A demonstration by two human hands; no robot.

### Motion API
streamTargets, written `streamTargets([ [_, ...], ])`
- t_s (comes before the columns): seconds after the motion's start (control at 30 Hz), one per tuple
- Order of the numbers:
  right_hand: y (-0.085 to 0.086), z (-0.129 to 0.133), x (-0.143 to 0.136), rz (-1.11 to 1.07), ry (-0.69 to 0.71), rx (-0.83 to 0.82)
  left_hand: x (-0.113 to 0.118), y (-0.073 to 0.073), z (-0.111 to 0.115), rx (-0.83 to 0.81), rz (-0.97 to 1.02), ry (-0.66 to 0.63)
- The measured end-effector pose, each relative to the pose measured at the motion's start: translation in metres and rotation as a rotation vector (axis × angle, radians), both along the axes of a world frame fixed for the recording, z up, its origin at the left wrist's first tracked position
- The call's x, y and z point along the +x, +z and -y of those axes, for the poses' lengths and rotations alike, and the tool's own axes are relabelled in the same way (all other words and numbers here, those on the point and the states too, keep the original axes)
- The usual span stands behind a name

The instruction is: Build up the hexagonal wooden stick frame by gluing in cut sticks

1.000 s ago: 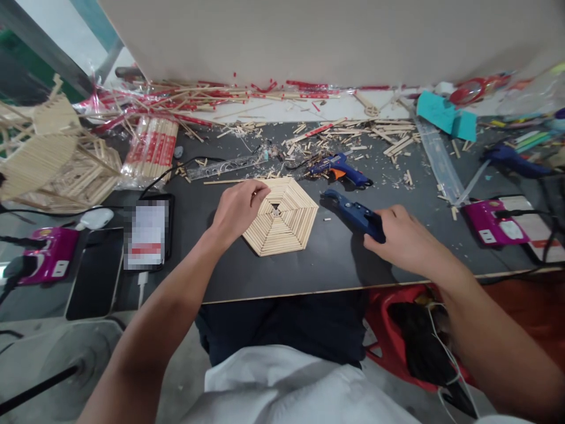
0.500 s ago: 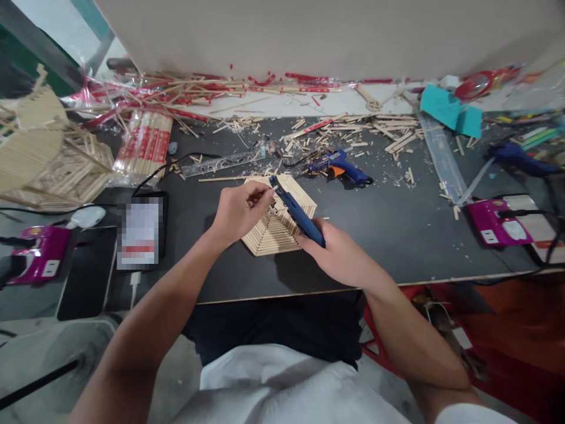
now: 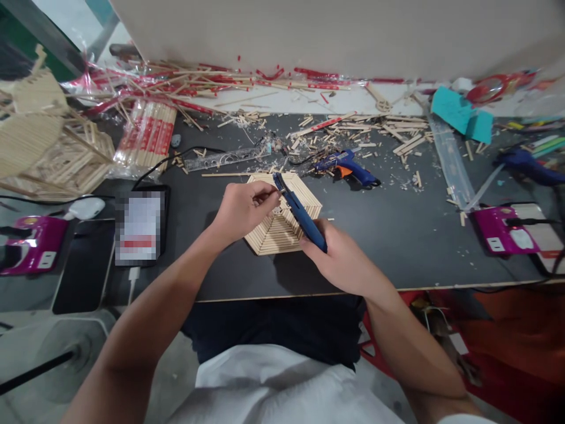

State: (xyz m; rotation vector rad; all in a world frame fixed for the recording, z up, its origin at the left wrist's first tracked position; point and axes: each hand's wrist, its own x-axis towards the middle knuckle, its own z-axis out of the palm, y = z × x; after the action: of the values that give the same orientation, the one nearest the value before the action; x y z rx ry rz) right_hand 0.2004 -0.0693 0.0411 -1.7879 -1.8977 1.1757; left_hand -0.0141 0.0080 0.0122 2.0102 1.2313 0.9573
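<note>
Dark worktable, wood scraps along its back by pale wall: R hand grips blue tool over hexagonal stick panel on tabletop; L hand near tool tip, grip unclear.

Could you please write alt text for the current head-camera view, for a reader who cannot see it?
A person's right hand holds a dark blue tool over a polygonal panel of thin wooden sticks, the tool's tip close to the pinched left hand. Behind, a blue glue gun and wooden scraps lie on a dark table.
</note>
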Motion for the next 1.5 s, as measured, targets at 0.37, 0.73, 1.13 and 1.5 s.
streamTargets([
  [0.37,0.002,-0.001,-0.001,0.114,0.039,0.071,0.0,0.0,-0.001,0.018,-0.023,-0.02],
  [0.73,0.001,-0.001,-0.001,0.14,0.071,0.11,0.002,0.003,-0.001,-0.035,-0.043,-0.015],
  [1.13,0.0,-0.003,-0.005,0.163,0.031,0.106,0.004,0.001,0.0,0.033,-0.091,0.013],
  [1.5,-0.003,-0.004,-0.013,0.343,-0.006,0.086,0.007,0.0,0.003,0.027,-0.014,0.013],
])
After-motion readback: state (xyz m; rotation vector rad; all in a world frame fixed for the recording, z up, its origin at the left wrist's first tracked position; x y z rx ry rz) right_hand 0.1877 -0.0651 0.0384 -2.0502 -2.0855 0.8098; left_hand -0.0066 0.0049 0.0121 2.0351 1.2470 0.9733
